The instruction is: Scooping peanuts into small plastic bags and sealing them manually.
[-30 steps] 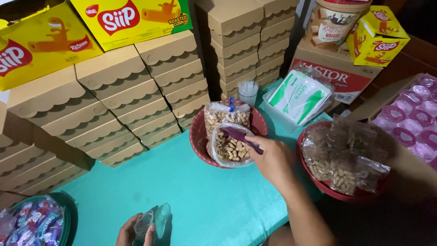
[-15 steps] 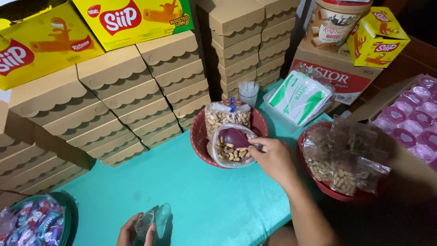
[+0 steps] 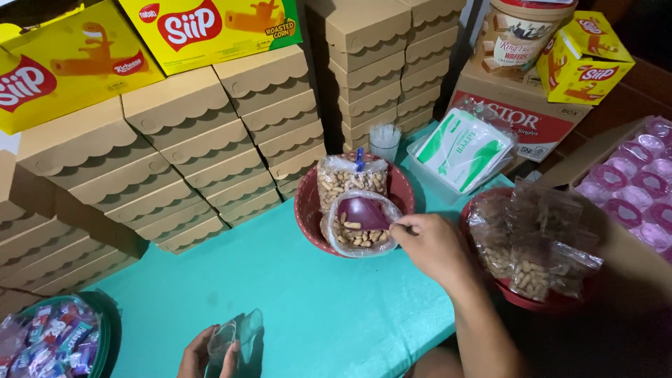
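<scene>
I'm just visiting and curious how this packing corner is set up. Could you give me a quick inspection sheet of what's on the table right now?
Surface: teal table, bare in the middle.
Job's things: purple scoop in an open bag of peanuts, inside a red bowl; a tied peanut bag behind it; small clear bag.
Clutter: second red bowl heaped with filled peanut packets; tub of wrapped sweets.
Grips: right hand holds the scoop's handle; left hand holds the clear bag.
Cables: nothing seen.
Surroundings: stacks of tan cardboard boxes, yellow snack cartons, tray of pink cups.
</scene>
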